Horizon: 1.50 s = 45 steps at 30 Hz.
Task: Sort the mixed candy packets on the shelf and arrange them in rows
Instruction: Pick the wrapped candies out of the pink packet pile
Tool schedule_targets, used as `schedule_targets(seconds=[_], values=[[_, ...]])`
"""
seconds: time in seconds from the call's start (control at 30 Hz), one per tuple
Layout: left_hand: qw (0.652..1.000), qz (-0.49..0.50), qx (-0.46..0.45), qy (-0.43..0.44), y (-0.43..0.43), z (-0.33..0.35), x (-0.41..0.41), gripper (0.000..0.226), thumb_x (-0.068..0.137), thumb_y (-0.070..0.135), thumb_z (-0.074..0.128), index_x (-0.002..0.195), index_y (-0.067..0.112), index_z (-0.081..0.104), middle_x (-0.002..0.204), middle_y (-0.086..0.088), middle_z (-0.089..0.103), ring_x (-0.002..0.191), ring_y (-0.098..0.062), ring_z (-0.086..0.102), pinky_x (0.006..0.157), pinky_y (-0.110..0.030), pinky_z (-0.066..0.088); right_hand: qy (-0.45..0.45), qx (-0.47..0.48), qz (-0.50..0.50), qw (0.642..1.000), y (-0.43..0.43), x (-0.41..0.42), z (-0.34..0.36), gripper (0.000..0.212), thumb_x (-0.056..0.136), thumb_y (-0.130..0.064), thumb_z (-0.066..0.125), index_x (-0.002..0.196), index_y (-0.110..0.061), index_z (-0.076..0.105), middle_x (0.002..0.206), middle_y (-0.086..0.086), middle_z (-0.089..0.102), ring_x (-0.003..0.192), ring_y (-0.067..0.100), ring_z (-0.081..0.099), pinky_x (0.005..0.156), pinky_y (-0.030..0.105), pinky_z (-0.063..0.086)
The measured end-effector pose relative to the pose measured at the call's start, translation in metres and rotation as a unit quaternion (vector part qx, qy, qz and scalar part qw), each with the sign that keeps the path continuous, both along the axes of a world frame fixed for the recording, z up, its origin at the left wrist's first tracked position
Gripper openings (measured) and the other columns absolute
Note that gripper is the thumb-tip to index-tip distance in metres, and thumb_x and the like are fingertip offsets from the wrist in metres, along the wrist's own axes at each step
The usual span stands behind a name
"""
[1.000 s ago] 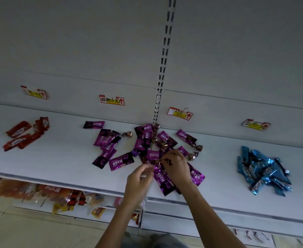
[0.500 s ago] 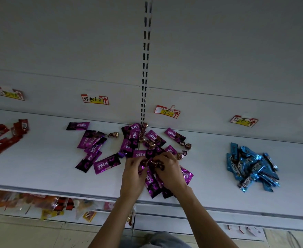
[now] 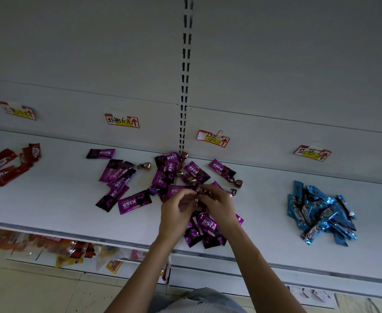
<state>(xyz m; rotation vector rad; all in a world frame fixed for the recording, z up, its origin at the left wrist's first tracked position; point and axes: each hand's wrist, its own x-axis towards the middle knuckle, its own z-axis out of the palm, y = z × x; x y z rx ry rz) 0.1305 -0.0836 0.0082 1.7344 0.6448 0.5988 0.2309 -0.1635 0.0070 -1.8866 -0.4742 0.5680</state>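
Observation:
Purple KISS packets lie scattered across the middle of the white shelf, mixed with small brown twist-wrapped candies. My right hand pinches a small brown wrapped candy above the pile. My left hand is close beside it with curled fingers touching the same spot; what it holds is hidden. More purple packets lie under my wrists.
Red packets lie at the shelf's left end and a heap of blue Choco packets at the right. Price tags hang on the back panel. A lower shelf holds orange bags.
Both hands came together over the purple pile and rose slightly, fingers now meeting on a small brown candy. The view shifted a little sideways.

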Motion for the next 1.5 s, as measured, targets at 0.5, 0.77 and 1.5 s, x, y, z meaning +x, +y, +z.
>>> schedule_targets(seconds=[0.5,0.77,1.5], values=[[0.972,-0.006,0.181,0.148,0.018,-0.03,-0.018,0.033,0.081,0.025,0.07,0.109,0.012,0.058,0.104,0.001,0.054,0.088,-0.009,0.052,0.08,-0.019,0.041,-0.237,-0.074,-0.152,0.957,-0.056,0.043,-0.011,0.029,0.08,0.009,0.062,0.108,0.002,0.066,0.113,0.017,0.06,0.1,0.028,0.059,0.08,0.009,0.037],[0.964,-0.012,0.204,0.171,0.011,-0.033,-0.011,0.03,0.084,0.027,0.067,0.11,0.013,0.061,0.107,-0.002,0.06,0.099,-0.014,0.057,0.08,-0.019,0.042,-0.246,-0.135,-0.016,0.96,-0.063,0.042,-0.02,0.056,0.087,0.007,0.05,0.137,-0.016,0.046,0.143,0.004,0.043,0.124,0.028,0.039,0.095,0.023,0.031],[0.977,-0.109,0.162,0.082,-0.032,-0.023,0.011,0.029,0.08,0.019,0.073,0.107,0.015,0.064,0.1,0.009,0.06,0.093,-0.006,0.055,0.08,-0.019,0.045,-0.168,-0.013,0.005,0.986,-0.065,0.019,0.023,0.016,0.084,0.001,0.062,0.091,-0.008,0.073,0.079,-0.005,0.067,0.068,-0.013,0.059,0.063,0.001,0.041]])
